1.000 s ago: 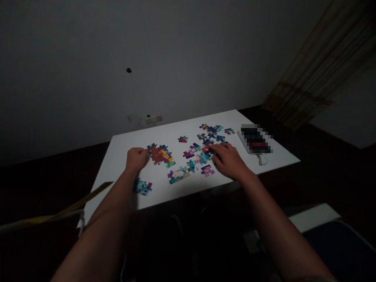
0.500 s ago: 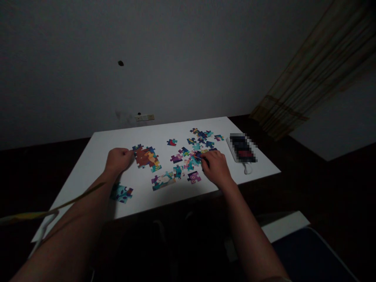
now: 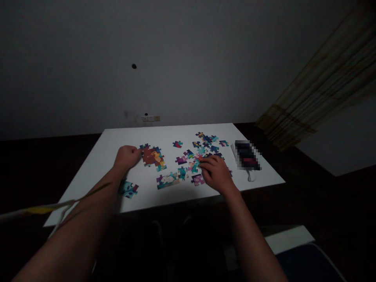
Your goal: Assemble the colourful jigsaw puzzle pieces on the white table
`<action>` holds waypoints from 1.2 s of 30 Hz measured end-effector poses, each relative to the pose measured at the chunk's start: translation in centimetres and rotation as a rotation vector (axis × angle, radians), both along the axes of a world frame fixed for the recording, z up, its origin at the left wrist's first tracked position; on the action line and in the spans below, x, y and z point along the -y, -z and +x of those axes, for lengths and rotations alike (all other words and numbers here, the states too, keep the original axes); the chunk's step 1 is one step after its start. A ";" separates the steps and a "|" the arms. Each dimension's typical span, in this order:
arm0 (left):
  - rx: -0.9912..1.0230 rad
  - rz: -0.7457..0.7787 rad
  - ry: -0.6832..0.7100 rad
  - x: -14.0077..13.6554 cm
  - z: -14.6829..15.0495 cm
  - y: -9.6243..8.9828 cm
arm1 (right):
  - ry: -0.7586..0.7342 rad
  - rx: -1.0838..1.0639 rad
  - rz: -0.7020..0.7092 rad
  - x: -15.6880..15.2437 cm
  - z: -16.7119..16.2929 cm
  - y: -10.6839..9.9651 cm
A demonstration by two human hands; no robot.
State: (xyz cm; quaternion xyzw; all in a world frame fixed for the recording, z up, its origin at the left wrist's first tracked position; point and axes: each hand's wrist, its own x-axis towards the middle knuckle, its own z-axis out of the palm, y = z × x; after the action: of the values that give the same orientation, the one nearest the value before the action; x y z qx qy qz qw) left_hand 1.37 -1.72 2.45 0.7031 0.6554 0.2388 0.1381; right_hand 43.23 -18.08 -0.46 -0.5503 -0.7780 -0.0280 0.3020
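White table [image 3: 160, 135], one. Brown section [image 3: 150, 156], one. Left hand [image 3: 128, 156], one: curled closed at its edge. Right hand [image 3: 216, 173], one: over overlapping pieces [image 3: 202, 150], grip unclear.

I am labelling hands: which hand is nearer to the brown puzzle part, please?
Left. The left hand is at the left edge of the brown puzzle part; the right hand is farther away, to its right, at the loose pieces.
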 end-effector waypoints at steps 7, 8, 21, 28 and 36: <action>-0.033 0.004 0.013 -0.2 -0.1 0.7 | 0.197 0.031 -0.033 -0.2 -0.2 0.2; -0.038 -0.001 0.009 -0.2 -0.1 0.7 | 0.216 0.042 -0.039 -0.2 -0.2 0.2; -0.059 0.002 0.026 0.0 0.1 0.9 | 0.116 0.056 -0.107 -0.9 0.6 0.7; 0.005 -0.016 0.035 -0.2 0.0 1.0 | 0.204 -0.157 -0.178 -0.9 0.2 -1.0; 0.039 -0.031 0.034 0.0 0.0 1.0 | 0.117 -1.012 -0.356 -0.5 -5.3 -1.5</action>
State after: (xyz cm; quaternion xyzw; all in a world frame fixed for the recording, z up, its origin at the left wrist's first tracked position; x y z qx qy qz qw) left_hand 1.36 -1.71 1.44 0.7073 0.6440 0.2398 0.1661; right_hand 37.92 -17.59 1.02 -0.5801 -0.4960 0.3562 0.5391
